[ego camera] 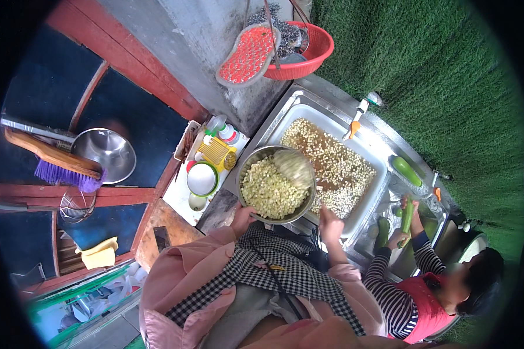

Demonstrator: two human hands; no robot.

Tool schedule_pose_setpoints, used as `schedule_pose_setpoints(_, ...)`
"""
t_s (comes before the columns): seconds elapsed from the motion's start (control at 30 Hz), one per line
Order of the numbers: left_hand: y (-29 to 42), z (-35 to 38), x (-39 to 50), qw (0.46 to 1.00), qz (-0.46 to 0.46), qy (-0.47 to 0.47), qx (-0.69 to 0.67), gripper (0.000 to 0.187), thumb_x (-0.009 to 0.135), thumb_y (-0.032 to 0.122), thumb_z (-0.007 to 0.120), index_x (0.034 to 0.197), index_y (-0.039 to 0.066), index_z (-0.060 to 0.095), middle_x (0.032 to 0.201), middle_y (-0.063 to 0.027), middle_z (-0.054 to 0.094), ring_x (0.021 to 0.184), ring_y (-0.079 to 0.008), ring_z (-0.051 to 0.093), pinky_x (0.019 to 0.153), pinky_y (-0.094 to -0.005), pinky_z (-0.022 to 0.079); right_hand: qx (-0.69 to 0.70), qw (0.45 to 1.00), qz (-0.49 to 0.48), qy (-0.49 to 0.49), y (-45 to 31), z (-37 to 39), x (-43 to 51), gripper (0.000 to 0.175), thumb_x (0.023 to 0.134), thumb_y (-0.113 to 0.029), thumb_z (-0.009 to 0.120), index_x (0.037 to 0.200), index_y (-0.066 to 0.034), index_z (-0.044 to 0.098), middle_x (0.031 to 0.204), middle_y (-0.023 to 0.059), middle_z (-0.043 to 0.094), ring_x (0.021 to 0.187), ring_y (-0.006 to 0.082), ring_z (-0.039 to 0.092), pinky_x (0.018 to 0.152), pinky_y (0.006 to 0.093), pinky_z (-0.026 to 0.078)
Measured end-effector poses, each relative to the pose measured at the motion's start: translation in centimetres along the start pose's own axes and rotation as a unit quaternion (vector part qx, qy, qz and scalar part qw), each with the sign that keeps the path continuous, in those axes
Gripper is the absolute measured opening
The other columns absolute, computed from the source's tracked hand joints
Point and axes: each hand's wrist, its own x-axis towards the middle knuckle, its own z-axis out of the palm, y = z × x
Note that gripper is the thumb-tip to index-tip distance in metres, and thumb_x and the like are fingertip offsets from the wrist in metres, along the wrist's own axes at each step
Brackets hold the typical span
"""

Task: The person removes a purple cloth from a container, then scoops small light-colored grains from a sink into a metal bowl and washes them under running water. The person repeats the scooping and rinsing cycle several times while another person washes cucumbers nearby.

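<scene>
My left hand [243,220] grips the near left rim of a round steel bowl [246,201], which holds diced pale green vegetable [268,189]. A round, motion-blurred utensil, seemingly a mesh strainer [293,168], is over the bowl's right part with pale pieces on it. My right hand [330,226] is at the bowl's lower right, closed around what appears to be its handle, which is mostly hidden. Beyond the bowl, a large white tub [377,192] stands in the steel sink, with many small diced pieces [332,152] in brownish water.
At the right, a co-worker [412,301] holds a long green vegetable [407,220] over another sink basin. A faucet [356,120] reaches over the tub. Left of the bowl are a spray bottle [228,133] and containers; a red basket [321,48] sits at the back.
</scene>
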Motion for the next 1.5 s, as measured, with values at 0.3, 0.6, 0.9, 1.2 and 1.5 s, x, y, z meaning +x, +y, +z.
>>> schedule_pose_setpoints(0.3,-0.5,0.6,0.8,0.999,-0.008,0.032,-0.015,0.064,0.069,-0.01,0.052,0.128,0.01,0.039,0.112,-0.0129,0.05,0.098,-0.0329,0.055,0.076,-0.0472,0.052,-0.13,0.989,0.023,0.061,5.2,-2.9,1.0,0.053,0.073,0.0,0.059,0.122,-0.0211,0.062,0.069,0.0053,0.054,0.058,0.0243,0.054,0.052,0.0379,0.047)
schedule_pose_setpoints(0.6,-1.1,-5.6,0.5,0.986,0.115,-0.087,0.088,0.051,0.069,-0.011,0.053,0.116,0.005,0.046,0.102,-0.0133,0.055,0.085,-0.0312,0.06,0.066,-0.0436,0.054,-0.181,0.935,0.238,-0.188,18.5,-1.2,-2.4,0.027,0.091,-0.015,0.048,0.112,-0.0117,0.063,0.076,0.0176,0.065,0.064,0.0322,0.065,0.054,0.0427,0.051)
schedule_pose_setpoints(0.9,-0.1,-5.5,-2.0,0.999,0.017,-0.021,-0.032,0.041,0.071,-0.01,0.051,0.111,0.001,0.049,0.093,-0.0134,0.056,0.078,-0.0313,0.06,0.063,-0.0438,0.053,0.469,0.64,0.524,-0.31,12.6,4.6,-1.6,0.013,0.092,-0.016,0.054,0.099,-0.0072,0.061,0.058,-0.002,0.046,0.047,0.0076,0.042,0.038,0.0216,0.029)
schedule_pose_setpoints(1.2,-1.1,-6.5,-1.3,0.998,-0.002,0.034,-0.055,0.059,0.068,-0.015,0.047,0.123,0.005,0.044,0.111,-0.0146,0.055,0.094,-0.0338,0.06,0.073,-0.0447,0.056,0.623,0.525,0.535,-0.225,8.9,13.2,8.2,0.02,0.091,-0.014,0.057,0.109,-0.0064,0.06,0.06,-0.0008,0.047,0.045,0.0094,0.043,0.038,0.0232,0.031)
schedule_pose_setpoints(1.5,-1.4,-6.4,-1.4,0.998,0.015,0.022,-0.053,0.056,0.065,-0.013,0.048,0.119,0.001,0.045,0.109,-0.0157,0.055,0.095,-0.0344,0.059,0.074,-0.0435,0.055,0.509,0.729,0.422,-0.174,9.8,13.1,12.8,0.024,0.09,-0.014,0.058,0.113,-0.0055,0.063,0.059,-0.0014,0.049,0.043,0.0082,0.043,0.038,0.0228,0.033)
